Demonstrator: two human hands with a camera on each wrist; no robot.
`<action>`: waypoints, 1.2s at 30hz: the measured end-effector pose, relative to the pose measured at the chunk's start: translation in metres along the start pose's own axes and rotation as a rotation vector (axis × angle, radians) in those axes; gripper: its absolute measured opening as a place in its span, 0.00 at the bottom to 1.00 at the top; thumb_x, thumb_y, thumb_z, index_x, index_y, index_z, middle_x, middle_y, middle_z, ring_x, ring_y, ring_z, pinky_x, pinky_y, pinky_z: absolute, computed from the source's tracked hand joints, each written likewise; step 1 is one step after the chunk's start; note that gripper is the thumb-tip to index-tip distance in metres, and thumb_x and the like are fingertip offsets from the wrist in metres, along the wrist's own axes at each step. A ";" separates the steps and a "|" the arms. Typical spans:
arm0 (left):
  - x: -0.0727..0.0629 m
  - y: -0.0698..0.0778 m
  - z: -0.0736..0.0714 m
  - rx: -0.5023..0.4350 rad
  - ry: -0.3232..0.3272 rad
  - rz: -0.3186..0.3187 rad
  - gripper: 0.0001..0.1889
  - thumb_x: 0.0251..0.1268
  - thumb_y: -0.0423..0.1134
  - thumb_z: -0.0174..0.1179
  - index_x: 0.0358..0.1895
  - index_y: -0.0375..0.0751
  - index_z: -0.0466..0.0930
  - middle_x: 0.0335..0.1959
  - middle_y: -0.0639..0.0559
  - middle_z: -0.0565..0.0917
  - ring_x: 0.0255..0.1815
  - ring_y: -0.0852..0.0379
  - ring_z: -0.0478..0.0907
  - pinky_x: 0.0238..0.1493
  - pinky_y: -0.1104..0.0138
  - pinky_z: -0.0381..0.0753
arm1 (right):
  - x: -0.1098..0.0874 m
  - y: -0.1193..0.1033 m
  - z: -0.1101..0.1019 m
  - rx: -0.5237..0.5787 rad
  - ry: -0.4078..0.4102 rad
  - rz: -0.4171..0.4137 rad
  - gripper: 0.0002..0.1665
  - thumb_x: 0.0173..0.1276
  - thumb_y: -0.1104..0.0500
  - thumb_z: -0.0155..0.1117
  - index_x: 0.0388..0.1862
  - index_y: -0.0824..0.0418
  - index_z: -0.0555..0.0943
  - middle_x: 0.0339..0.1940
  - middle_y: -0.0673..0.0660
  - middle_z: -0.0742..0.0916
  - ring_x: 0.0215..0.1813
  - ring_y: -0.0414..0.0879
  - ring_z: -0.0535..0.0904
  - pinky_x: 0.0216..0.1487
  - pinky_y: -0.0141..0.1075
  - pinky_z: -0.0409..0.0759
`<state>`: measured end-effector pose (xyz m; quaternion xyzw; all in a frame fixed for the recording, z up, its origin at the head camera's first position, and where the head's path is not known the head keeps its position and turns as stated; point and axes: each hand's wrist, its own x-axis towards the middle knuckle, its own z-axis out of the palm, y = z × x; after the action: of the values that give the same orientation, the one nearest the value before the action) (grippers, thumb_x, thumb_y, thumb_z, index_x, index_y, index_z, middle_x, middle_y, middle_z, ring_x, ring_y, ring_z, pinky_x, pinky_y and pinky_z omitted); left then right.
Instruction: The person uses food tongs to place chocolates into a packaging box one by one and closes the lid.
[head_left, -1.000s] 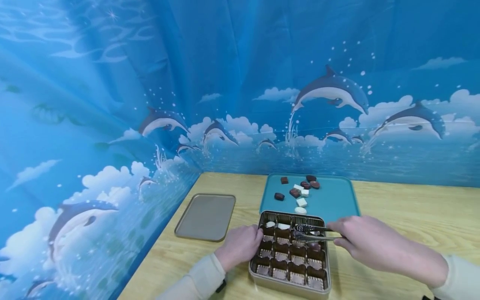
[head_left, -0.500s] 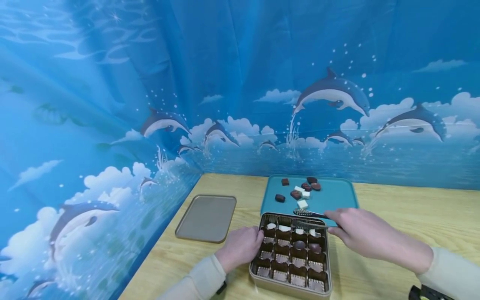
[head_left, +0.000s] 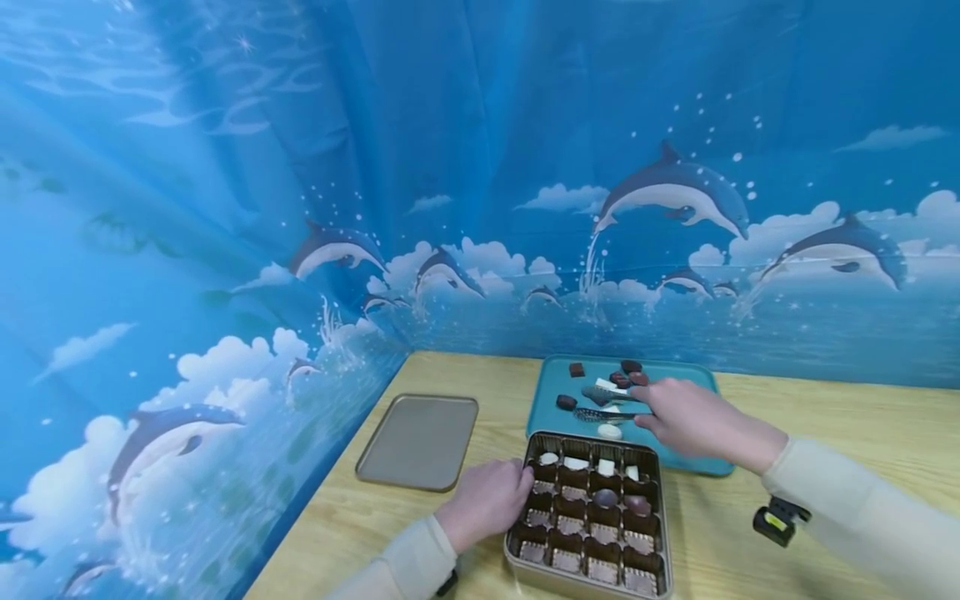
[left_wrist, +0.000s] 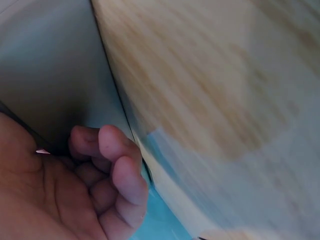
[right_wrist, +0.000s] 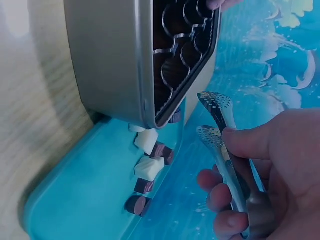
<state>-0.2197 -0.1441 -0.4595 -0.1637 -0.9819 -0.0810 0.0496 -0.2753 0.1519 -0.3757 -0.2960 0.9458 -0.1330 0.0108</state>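
My left hand point(head_left: 487, 500) holds the left rim of a metal tin point(head_left: 592, 575) with a brown compartment insert; fingers point(left_wrist: 127, 175) are curled beside the wall, thumb mostly hidden. Several white chocolates point(head_left: 606, 467) fill the insert's back row, and two dark chocolates point(head_left: 605, 498) sit in the row before it. My right hand point(head_left: 697, 417) grips metal tongs point(right_wrist: 227, 155) by the arms. Their perforated tips are spread, with nothing pinched, above the blue tray point(head_left: 551, 379) behind the tin. On that tray lie loose chocolates, including a white oval one point(head_left: 610, 432); the tongs partly cover others.
A flat metal lid point(head_left: 418, 442) lies on the wooden table point(head_left: 840, 433) left of the tin. The tray's near edge runs right up to the tin's back. A blue curtain point(head_left: 480, 167) printed with dolphins rises behind and to the left of the table.
My right hand has carried the tongs from over the tin's back row to above the tray, and their tips have spread wider. A white chocolate now shows in that row. The left hand stays put.
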 end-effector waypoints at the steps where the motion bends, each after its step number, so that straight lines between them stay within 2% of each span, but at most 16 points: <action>1: 0.000 0.000 0.000 0.001 0.000 -0.001 0.22 0.80 0.50 0.41 0.24 0.49 0.75 0.23 0.50 0.83 0.27 0.50 0.83 0.26 0.58 0.79 | 0.005 0.001 0.001 -0.002 -0.010 0.008 0.27 0.73 0.55 0.64 0.65 0.71 0.76 0.55 0.69 0.86 0.27 0.43 0.84 0.38 0.44 0.84; 3: 0.000 0.000 0.000 0.001 -0.004 -0.002 0.23 0.80 0.50 0.41 0.24 0.49 0.74 0.22 0.50 0.82 0.26 0.51 0.83 0.26 0.59 0.79 | 0.013 0.003 0.003 -0.008 -0.034 0.018 0.27 0.73 0.55 0.64 0.65 0.70 0.76 0.58 0.70 0.84 0.37 0.48 0.87 0.44 0.49 0.85; 5: 0.000 0.001 0.000 0.003 -0.007 0.000 0.23 0.80 0.50 0.41 0.24 0.50 0.74 0.21 0.51 0.81 0.26 0.51 0.83 0.26 0.59 0.79 | 0.020 0.005 0.006 -0.013 -0.061 0.028 0.27 0.73 0.55 0.64 0.64 0.70 0.77 0.60 0.71 0.83 0.42 0.52 0.87 0.45 0.49 0.85; 7: 0.000 0.002 -0.001 0.004 -0.007 0.003 0.23 0.80 0.50 0.41 0.23 0.50 0.73 0.21 0.51 0.81 0.25 0.51 0.83 0.26 0.60 0.78 | 0.027 0.007 0.009 -0.009 -0.092 0.034 0.25 0.73 0.56 0.64 0.62 0.69 0.78 0.56 0.69 0.85 0.40 0.51 0.87 0.42 0.48 0.85; 10: 0.000 0.004 -0.001 0.001 -0.016 0.007 0.23 0.80 0.50 0.41 0.23 0.50 0.73 0.20 0.52 0.80 0.24 0.53 0.82 0.25 0.60 0.78 | 0.035 0.009 0.013 0.008 -0.123 0.038 0.21 0.73 0.57 0.64 0.58 0.69 0.80 0.49 0.64 0.87 0.34 0.44 0.84 0.37 0.44 0.83; 13: 0.000 0.006 0.000 -0.003 -0.024 0.005 0.23 0.80 0.51 0.41 0.23 0.50 0.74 0.20 0.53 0.80 0.23 0.54 0.81 0.25 0.61 0.77 | 0.042 0.010 0.015 0.030 -0.138 0.046 0.18 0.73 0.58 0.63 0.55 0.69 0.81 0.42 0.60 0.88 0.31 0.41 0.82 0.37 0.43 0.83; 17: 0.001 0.006 0.001 -0.002 -0.024 0.003 0.23 0.81 0.51 0.40 0.24 0.50 0.73 0.19 0.54 0.78 0.22 0.55 0.79 0.23 0.62 0.76 | 0.052 0.007 0.011 0.028 -0.159 0.041 0.15 0.73 0.58 0.63 0.52 0.68 0.82 0.38 0.58 0.87 0.27 0.40 0.80 0.33 0.41 0.80; 22: 0.001 0.005 0.000 -0.005 -0.022 0.008 0.23 0.81 0.51 0.40 0.23 0.50 0.72 0.17 0.55 0.76 0.20 0.56 0.77 0.22 0.63 0.75 | 0.063 0.000 0.006 0.005 -0.203 0.051 0.08 0.73 0.58 0.62 0.42 0.63 0.83 0.28 0.53 0.83 0.22 0.42 0.75 0.28 0.39 0.73; 26: 0.001 0.004 -0.001 -0.005 -0.020 0.006 0.23 0.81 0.50 0.40 0.22 0.51 0.72 0.17 0.55 0.75 0.19 0.57 0.77 0.22 0.63 0.74 | 0.070 -0.005 0.005 -0.006 -0.222 0.066 0.07 0.74 0.59 0.61 0.36 0.60 0.82 0.24 0.53 0.80 0.21 0.42 0.71 0.27 0.37 0.70; 30: 0.000 0.002 0.000 -0.007 -0.013 0.001 0.24 0.81 0.50 0.40 0.22 0.51 0.71 0.17 0.55 0.75 0.20 0.57 0.77 0.22 0.63 0.74 | 0.076 -0.008 0.008 -0.052 -0.212 0.075 0.07 0.74 0.60 0.61 0.35 0.59 0.81 0.23 0.52 0.80 0.23 0.43 0.73 0.26 0.37 0.70; 36: -0.001 0.000 -0.001 -0.010 -0.002 -0.004 0.23 0.81 0.51 0.40 0.21 0.51 0.71 0.18 0.54 0.78 0.22 0.56 0.80 0.23 0.62 0.75 | 0.081 -0.007 0.017 -0.110 -0.139 0.050 0.07 0.74 0.62 0.61 0.34 0.60 0.82 0.22 0.51 0.79 0.22 0.44 0.72 0.24 0.37 0.67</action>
<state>-0.2190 -0.1440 -0.4588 -0.1620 -0.9819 -0.0859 0.0476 -0.3366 0.0968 -0.3852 -0.2810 0.9557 -0.0596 0.0637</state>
